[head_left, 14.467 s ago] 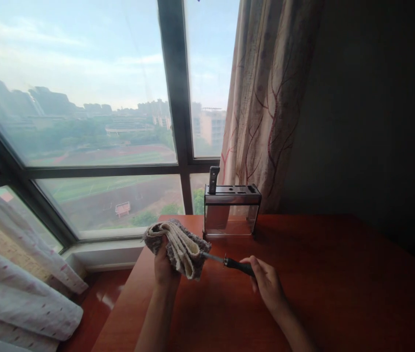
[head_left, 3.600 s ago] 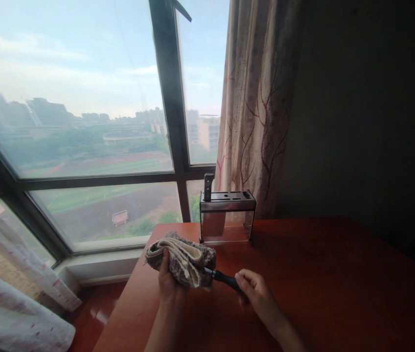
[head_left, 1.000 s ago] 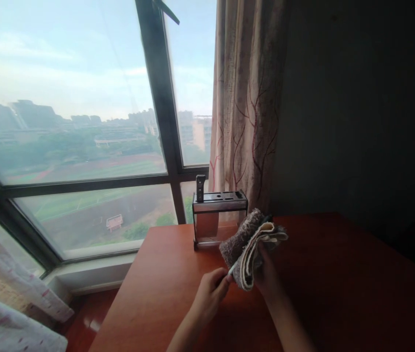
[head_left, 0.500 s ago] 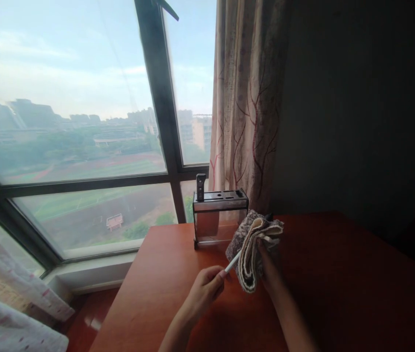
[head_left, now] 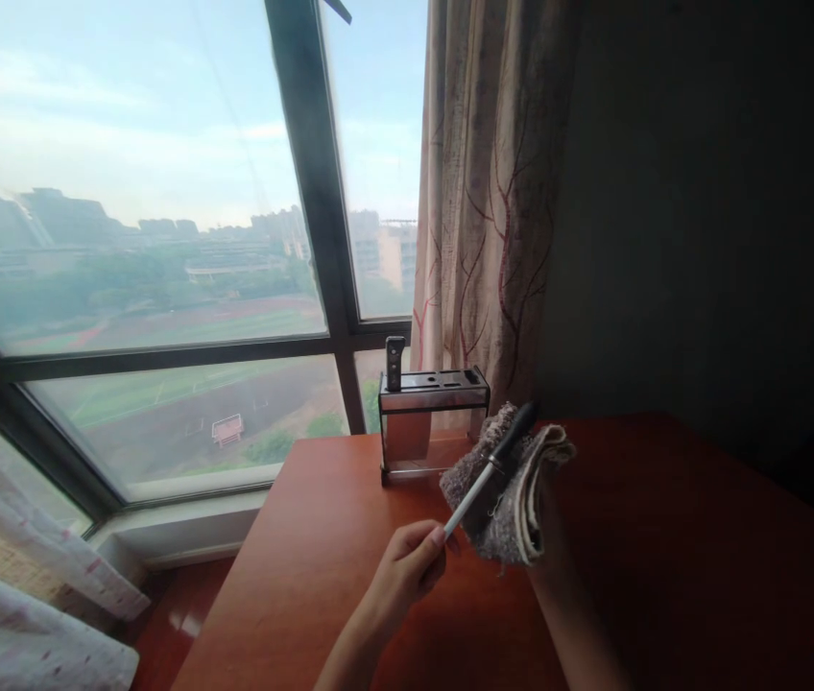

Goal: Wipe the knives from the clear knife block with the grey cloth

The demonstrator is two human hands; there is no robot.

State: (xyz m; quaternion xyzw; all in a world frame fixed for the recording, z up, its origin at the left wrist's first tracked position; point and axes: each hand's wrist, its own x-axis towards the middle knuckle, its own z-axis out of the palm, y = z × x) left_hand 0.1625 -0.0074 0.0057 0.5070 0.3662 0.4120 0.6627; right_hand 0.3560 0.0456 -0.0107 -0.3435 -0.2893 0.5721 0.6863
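In the head view my left hand (head_left: 413, 559) is closed around the tip end of a sharpening steel (head_left: 470, 499). The steel slants up and to the right, its black handle pointing away from me. A folded grey towel (head_left: 504, 533) with cream edges lies against the steel's right side and partly behind it. My right hand (head_left: 551, 542) grips the towel from the right; its fingers are mostly hidden behind the cloth. Just beyond the towel stands a clear knife block (head_left: 436, 392) with a black top, holding one black-handled knife (head_left: 394, 365).
A reddish-brown wooden table (head_left: 306, 547) spreads under my hands. Behind it hangs a patterned curtain (head_left: 483, 211) beside a large window (head_left: 162, 288). A white curtain (head_left: 25, 624) is at the lower left, and a dark wall (head_left: 702, 240) stands to the right.
The towel has shifted right and opened away from the steel, uncovering the rod and black handle it had wrapped. My left hand stays in nearly the same place.
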